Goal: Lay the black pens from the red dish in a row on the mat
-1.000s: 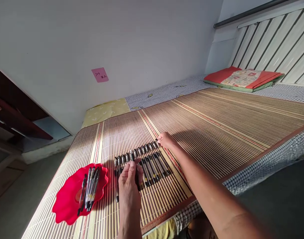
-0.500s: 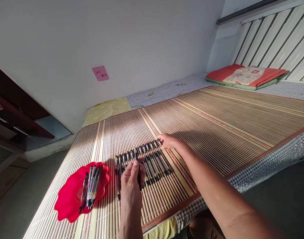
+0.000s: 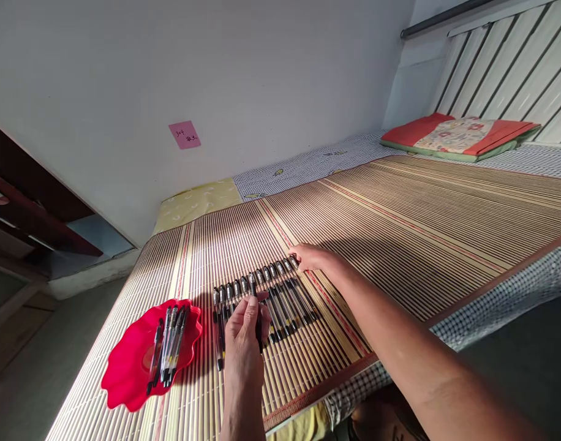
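Observation:
Several black pens lie side by side in a row (image 3: 280,294) on a striped bamboo mat (image 3: 400,226). My left hand (image 3: 244,334) pinches one black pen (image 3: 255,306) in the middle of that row, its cap end level with the others. My right hand (image 3: 310,257) rests on the mat at the far right end of the row, fingers curled against the last pen's cap. A red scalloped plate (image 3: 124,373) at the near left holds several more black pens (image 3: 168,346).
The mat covers a bed with a checked sheet (image 3: 492,306). A red and floral pillow (image 3: 459,136) lies at the far right by a slatted headboard. A pink note (image 3: 184,135) sticks on the white wall. Dark wooden furniture (image 3: 27,214) stands left.
My left hand has slid the pen slightly up and to the right into the row. The right hand has barely moved. The view has shifted a little.

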`<state>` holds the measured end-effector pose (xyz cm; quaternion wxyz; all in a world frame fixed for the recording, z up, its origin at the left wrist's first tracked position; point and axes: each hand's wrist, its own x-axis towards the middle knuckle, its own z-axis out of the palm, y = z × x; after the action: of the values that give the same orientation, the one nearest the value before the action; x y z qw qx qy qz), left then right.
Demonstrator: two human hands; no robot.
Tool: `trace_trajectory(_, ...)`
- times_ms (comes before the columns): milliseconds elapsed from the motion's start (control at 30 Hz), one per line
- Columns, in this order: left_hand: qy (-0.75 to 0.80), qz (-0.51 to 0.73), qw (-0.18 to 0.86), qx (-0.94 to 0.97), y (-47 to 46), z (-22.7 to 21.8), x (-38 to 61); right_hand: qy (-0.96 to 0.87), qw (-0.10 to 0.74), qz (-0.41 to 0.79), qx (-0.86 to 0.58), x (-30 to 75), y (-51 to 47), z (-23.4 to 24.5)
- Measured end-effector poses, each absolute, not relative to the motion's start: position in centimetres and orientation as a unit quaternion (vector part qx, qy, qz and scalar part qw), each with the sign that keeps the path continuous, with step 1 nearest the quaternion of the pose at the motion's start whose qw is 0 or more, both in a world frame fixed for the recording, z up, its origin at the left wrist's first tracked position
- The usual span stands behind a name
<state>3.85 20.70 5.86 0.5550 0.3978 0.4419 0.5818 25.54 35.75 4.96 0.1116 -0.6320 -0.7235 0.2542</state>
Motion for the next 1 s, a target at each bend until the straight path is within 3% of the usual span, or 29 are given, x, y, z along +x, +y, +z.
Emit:
trace_trajectory(267, 0.438, 0.577, 0.564, 0.396, 20.6, 5.8, 4.2, -0.697, 0.144, 0.274, -0.647, 25.6, 35.3, 5.6)
trace_trajectory(433, 0.439, 0.595, 0.547, 0.393, 20.8, 5.5, 4.3, -0.672, 0.254, 0.261, -0.644, 24.5, 32.4, 7.1)
trace_trajectory(533, 0.46, 0.614, 0.495, 0.408, 20.8, 5.4, 4.5, -0.644, 0.408, 0.4, -0.508, 22.1, 29.2, 7.9)
trace_trajectory(633, 0.49, 0.63, 0.418, 0.434, 20.6, 5.3, 4.8, -0.594, 0.497, 0.515, -0.368, 18.9, 26.6, 8.1)
trace_trajectory(867, 0.589, 0.593, 0.205, 0.509, 20.0, 5.2, 4.5, -0.466, 0.591, 0.548, -0.366, 15.2, 25.1, 7.0)
trace_trajectory(1000, 0.597, 0.57, 0.2, 0.528, 20.0, 5.6, 4.4, -0.474, 0.602, 0.53, -0.364, 15.6, 25.0, 7.1)
